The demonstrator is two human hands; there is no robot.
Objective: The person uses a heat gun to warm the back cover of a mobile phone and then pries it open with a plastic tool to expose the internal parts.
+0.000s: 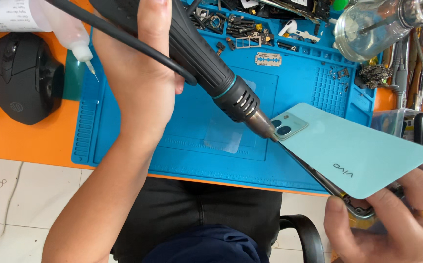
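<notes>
Left hand (138, 73) gripping a hot-air gun (211, 73) aims its nozzle at the camera corner of a pale-blue phone (348, 151) pinched by the right hand (392, 219) above the mat (294, 83); apparently heating the back cover, with prying next.

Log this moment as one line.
left hand: holds hot-air gun | nozzle: at phone camera corner | right hand: grips phone edge
</notes>
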